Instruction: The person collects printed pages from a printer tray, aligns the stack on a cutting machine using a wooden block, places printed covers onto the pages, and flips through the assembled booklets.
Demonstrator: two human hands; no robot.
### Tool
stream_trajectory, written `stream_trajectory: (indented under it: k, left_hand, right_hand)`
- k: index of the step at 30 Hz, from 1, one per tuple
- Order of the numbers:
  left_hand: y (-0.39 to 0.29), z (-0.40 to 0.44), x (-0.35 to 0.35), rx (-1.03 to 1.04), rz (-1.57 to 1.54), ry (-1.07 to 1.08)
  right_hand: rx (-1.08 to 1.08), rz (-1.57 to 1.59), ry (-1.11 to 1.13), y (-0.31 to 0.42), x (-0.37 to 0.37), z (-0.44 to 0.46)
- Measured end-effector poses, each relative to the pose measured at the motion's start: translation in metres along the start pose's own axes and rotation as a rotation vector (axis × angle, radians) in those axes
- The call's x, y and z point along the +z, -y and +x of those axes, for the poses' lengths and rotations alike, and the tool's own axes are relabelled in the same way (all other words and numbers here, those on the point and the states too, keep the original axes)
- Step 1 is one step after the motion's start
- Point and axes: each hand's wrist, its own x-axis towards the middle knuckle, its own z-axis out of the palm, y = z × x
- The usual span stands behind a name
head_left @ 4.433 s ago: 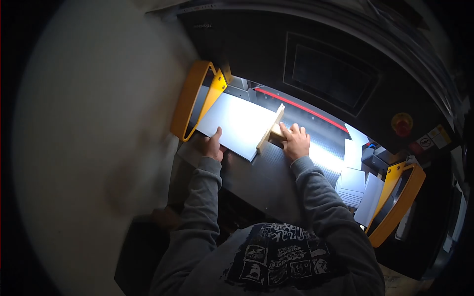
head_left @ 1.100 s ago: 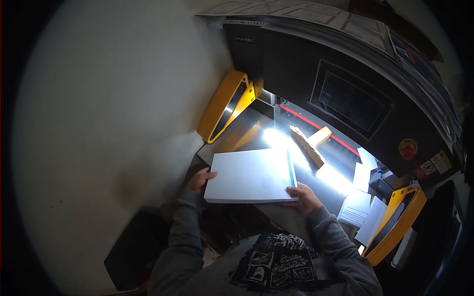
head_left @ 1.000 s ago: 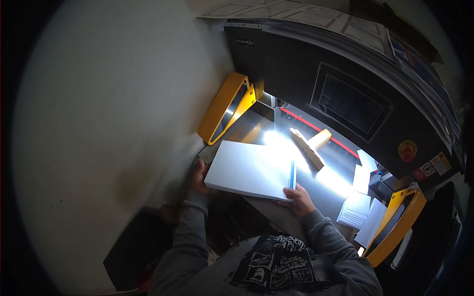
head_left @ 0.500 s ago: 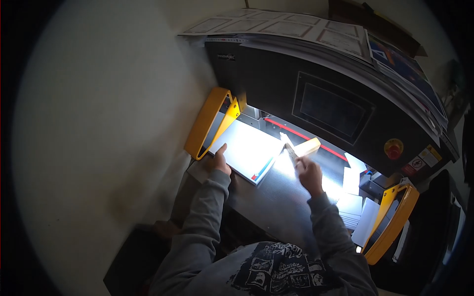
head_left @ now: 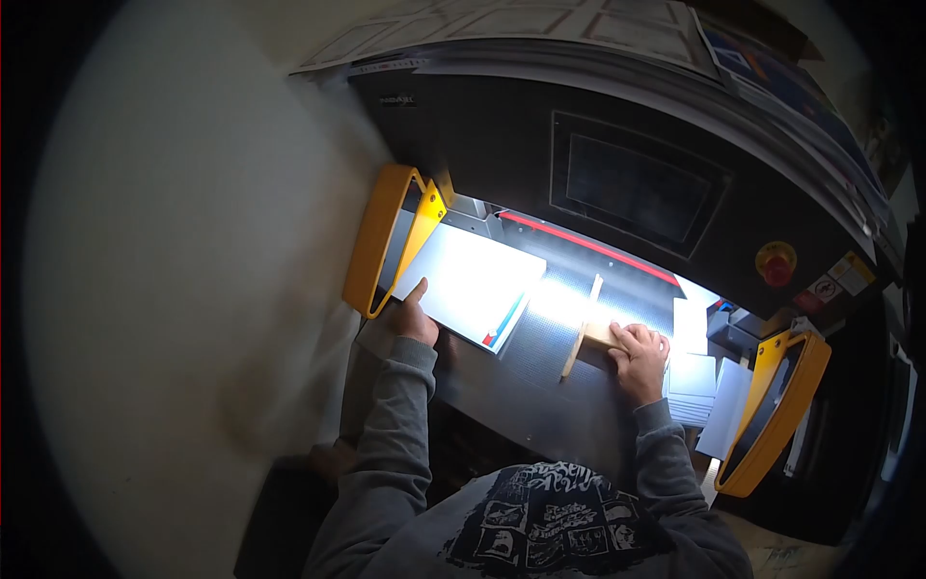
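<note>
A thick stack of white paper [head_left: 470, 282] lies on the machine's metal bed at the left, with a blue and red mark near its right edge. My left hand [head_left: 416, 318] grips the stack's near left edge, thumb on top and the other fingers hidden below. My right hand [head_left: 640, 359] is closed on the handle of a T-shaped wooden block [head_left: 600, 335]. The block's long crosspiece faces the stack, with a gap of bare bed between them.
Yellow guards [head_left: 378, 241] flank the bed, the right one [head_left: 779, 415] beside cut white paper pieces [head_left: 691, 386]. Above are a dark screen [head_left: 632, 188] and a red button [head_left: 776, 269]. Printed sheets [head_left: 540, 21] lie on top of the machine.
The stack has gone from both hands' hold above the bed to lying at its left. My right hand has taken the wooden block's handle, and the block has moved right and turned.
</note>
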Motion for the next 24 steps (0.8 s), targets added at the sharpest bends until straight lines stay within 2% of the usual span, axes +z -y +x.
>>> stream_trajectory:
  k: [1, 3, 5, 7, 9, 11, 13, 15, 16, 17, 19, 20, 21, 23, 24]
  left_hand:
    - [0.002, -0.001, 0.001, 0.017, 0.019, -0.003]
    - [0.0, -0.006, 0.007, -0.042, 0.016, 0.01]
    - [0.0, -0.009, 0.009, -0.059, 0.054, 0.035]
    - [-0.003, -0.009, 0.011, -0.01, 0.072, 0.033]
    - [0.0, -0.007, 0.01, -0.052, 0.038, 0.042]
    - [0.003, -0.001, -0.001, -0.014, 0.1, 0.048]
    - [0.003, -0.005, 0.003, 0.021, 0.119, 0.018]
    - [0.003, -0.007, 0.004, -0.046, 0.047, -0.013]
    - [-0.003, -0.003, 0.003, -0.029, 0.049, -0.005]
    - [-0.003, -0.002, -0.002, -0.043, 0.053, -0.024]
    - [0.009, -0.006, -0.01, -0.07, 0.037, -0.037]
    - [0.008, -0.008, -0.014, -0.106, 0.039, -0.05]
    - [0.005, -0.004, -0.015, -0.13, 0.039, -0.056]
    - [0.012, 0.003, -0.025, -0.04, 0.057, -0.07]
    - [0.013, 0.002, -0.026, -0.069, 0.057, -0.098]
  right_hand:
    - [0.04, 0.025, -0.007, 0.006, 0.002, -0.01]
    - [-0.012, 0.111, -0.026, 0.041, 0.036, 0.014]
    - [-0.118, -0.078, -0.068, 0.073, 0.072, 0.039]
    - [-0.119, 0.02, -0.041, 0.064, 0.058, 0.031]
    - [-0.135, 0.098, 0.007, 0.04, 0.031, 0.021]
    - [0.027, 0.044, 0.104, 0.025, 0.013, 0.016]
    - [0.035, 0.029, 0.074, 0.038, 0.039, 0.029]
    - [-0.095, -0.004, -0.02, 0.07, 0.074, 0.045]
    - [-0.055, -0.012, 0.095, 0.074, 0.064, 0.047]
    - [-0.066, -0.009, 0.087, 0.068, 0.063, 0.051]
    - [-0.144, -0.236, -0.143, 0.038, 0.044, 0.059]
    - [-0.032, -0.196, -0.108, 0.031, 0.031, 0.065]
    - [0.005, -0.132, -0.178, 0.027, 0.022, 0.069]
    - [0.001, 0.099, -0.097, 0.029, 0.009, 0.066]
    - [-0.08, 0.047, -0.181, 0.044, -0.003, 0.057]
